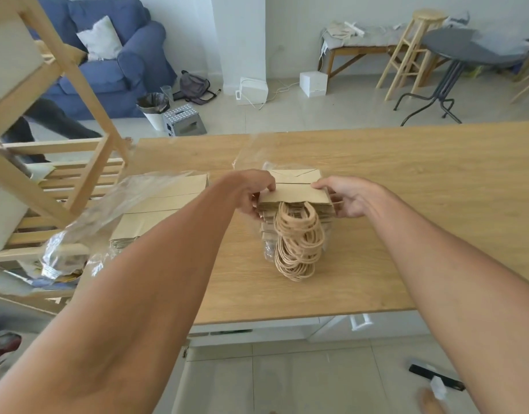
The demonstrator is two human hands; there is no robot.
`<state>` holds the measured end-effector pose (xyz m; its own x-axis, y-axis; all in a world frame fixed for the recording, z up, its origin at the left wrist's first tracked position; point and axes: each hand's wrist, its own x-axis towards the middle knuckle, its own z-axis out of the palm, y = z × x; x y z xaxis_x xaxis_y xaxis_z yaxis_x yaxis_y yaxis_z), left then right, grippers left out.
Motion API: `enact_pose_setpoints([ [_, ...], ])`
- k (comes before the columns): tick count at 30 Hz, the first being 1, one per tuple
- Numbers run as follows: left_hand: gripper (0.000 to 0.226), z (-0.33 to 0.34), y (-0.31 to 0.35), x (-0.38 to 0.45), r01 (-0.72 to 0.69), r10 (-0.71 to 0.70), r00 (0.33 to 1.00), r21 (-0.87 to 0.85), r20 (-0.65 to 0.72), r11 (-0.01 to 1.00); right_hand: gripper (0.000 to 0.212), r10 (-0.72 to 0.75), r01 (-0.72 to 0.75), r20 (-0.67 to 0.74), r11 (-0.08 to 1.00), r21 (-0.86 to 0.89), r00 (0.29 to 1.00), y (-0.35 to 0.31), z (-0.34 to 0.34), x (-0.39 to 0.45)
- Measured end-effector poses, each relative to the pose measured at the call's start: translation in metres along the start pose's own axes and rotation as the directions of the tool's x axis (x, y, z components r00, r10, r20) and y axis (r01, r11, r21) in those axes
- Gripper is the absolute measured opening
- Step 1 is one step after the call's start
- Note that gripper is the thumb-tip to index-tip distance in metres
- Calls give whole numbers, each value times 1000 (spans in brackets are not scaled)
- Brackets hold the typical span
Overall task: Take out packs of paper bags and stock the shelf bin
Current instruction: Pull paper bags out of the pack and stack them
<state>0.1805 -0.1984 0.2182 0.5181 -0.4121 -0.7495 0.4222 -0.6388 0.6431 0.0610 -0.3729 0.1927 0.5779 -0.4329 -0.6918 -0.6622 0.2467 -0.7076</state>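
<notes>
— Hands?
— Left hand point(251, 191) and right hand point(348, 198) grip opposite sides of a stack of paper bags point(296, 194), fingers closed on its edges. Twine handles point(299, 240) hang toward the camera.
— Surface?
— Wooden surface point(406, 204). A second pack point(164, 204), partly in clear plastic point(114, 210), lies left of the stack, beside a wooden shelf point(63, 162).

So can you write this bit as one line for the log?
left hand: shut on bags | right hand: shut on bags | bags: on table, handles toward the person | shelf: not stocked yet
</notes>
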Motion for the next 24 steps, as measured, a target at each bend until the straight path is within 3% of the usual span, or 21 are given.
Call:
enact_pose_setpoints([
  [3, 44, -4, -7, -10, 24, -10, 997, -171, 81, 985, 29, -5, -2, 44, 988, 157, 999, 2, -6, -19],
  [7, 37, -2, -17, -37, -24, 60, 985, -213, 165, 977, 21, -34, 21, 61, 979, 203, 998, 10, -8, -55],
  [11, 43, 2, -37, -79, -172, 225, 954, -257, 197, 951, 34, -173, 172, -17, 953, 251, 985, 25, -9, -95],
  [16, 50, -18, -76, -141, -303, 386, 890, -319, 241, 898, 14, -299, 301, -44, 922, 245, 953, 46, 11, -168],
  [20, 69, -50, -117, -188, -390, 464, 840, -280, 281, 877, 34, -375, 329, 58, 869, 370, 925, 62, 31, -224],
  [22, 61, -63, -136, -211, -424, 500, 820, -290, 279, 858, 35, -463, 419, 123, 866, 273, 878, 70, 46, -245],
  [24, 53, -77, -155, -226, -463, 539, 812, -315, 226, 829, 55, -522, 500, 172, 852, 156, 835, 80, 63, -261],
])
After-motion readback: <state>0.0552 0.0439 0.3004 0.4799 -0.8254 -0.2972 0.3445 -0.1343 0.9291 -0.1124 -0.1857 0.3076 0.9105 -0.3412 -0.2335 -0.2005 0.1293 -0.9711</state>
